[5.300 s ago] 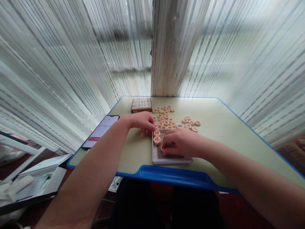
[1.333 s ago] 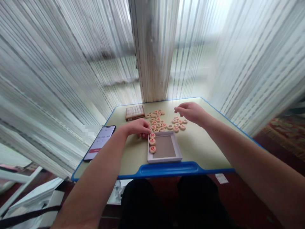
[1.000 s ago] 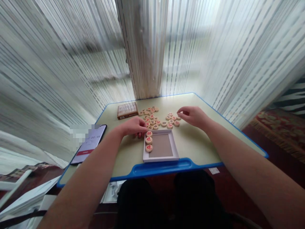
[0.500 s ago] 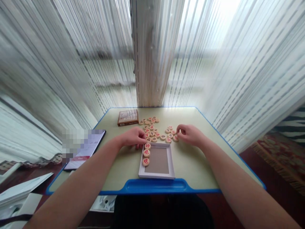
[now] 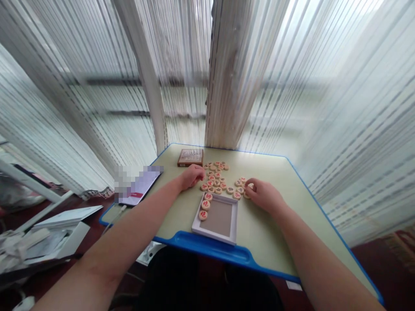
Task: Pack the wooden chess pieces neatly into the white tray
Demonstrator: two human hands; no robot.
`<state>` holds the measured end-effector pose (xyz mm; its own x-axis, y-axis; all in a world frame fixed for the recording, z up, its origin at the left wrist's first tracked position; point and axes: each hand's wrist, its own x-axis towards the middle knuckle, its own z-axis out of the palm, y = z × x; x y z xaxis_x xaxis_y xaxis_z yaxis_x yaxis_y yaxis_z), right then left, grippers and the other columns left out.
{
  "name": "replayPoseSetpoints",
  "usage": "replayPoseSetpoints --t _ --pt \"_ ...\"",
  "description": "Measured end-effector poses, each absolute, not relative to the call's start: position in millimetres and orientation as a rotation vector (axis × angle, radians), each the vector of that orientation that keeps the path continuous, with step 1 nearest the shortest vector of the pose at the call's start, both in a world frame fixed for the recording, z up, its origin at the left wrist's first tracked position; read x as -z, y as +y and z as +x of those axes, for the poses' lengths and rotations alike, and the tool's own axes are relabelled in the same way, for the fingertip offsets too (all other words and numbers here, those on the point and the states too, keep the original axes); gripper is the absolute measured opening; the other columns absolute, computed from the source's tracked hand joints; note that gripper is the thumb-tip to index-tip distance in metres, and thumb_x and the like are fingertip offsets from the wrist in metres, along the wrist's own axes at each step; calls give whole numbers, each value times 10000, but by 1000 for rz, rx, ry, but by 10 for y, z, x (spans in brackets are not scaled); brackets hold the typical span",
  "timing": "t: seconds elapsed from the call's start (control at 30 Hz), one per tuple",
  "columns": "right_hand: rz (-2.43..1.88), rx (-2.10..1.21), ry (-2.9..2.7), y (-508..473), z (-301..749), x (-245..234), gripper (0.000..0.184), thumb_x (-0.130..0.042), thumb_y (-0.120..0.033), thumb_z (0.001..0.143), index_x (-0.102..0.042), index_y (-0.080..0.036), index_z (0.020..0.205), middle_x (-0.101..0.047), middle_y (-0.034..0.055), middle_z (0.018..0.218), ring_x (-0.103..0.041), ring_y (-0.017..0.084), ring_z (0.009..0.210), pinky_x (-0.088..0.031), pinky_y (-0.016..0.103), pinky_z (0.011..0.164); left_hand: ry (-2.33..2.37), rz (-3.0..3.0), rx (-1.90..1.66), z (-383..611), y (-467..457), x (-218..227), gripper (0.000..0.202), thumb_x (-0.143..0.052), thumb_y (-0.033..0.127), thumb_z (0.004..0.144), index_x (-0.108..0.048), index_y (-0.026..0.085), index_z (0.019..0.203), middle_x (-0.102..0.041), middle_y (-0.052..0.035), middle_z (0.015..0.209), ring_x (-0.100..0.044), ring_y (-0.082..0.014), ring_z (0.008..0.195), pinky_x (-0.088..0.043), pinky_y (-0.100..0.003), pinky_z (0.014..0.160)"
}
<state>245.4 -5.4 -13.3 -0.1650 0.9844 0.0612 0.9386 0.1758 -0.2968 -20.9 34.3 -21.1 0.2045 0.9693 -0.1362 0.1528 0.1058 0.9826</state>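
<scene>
My left hand [image 5: 193,176] hovers at the left side of a pile of round wooden Chinese chess pieces [image 5: 217,183], its fingers curled closed; whether anything is in them is hidden. At the right-hand cluster, my right hand [image 5: 263,194] has thumb and index finger bent round a Chinese chess piece [image 5: 247,194] that they partly cover. Nearer to me lies a shallow white box tray [image 5: 234,220]. Along its left wall sit three red-marked pieces in a column: the general piece [image 5: 208,196] at the top and two cannon pieces [image 5: 205,205] below it.
A brown printed box lid [image 5: 190,157] lies behind my left hand. On the table's left edge is a tablet-like device [image 5: 142,185] with a cable. The table has a blue rim with a moulded trough [image 5: 212,248] in front. Sheer curtains [image 5: 181,86] hang behind.
My left hand has drawn away from the tray's top-left corner, up beside the pile. My right hand stays at the right-hand cluster. The view has turned left.
</scene>
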Motion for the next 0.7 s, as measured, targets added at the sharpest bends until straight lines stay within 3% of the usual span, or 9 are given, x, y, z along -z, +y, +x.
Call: replayPoseSetpoints --t 0.4,0.7 --pt "-1820 -320 -2183 -16 2438 125 223 -504 -346 800 -620 -196 917 -662 38 720 -555 157 640 -308 244 541 1194 1281 -944 -204 352 217 161 -490 256 538 -366 200 452 -277 88 292 -168 -36 243 -101 -202 298" --pt "-1725 -409 -2187 14 2494 126 252 -523 -373 780 -648 -174 871 -571 -12 586 -491 120 552 -318 232 528 1263 1238 -1014 -164 369 213 138 -451 222 587 -346 204 499 -271 81 329 -178 -48 284 -124 -211 334"
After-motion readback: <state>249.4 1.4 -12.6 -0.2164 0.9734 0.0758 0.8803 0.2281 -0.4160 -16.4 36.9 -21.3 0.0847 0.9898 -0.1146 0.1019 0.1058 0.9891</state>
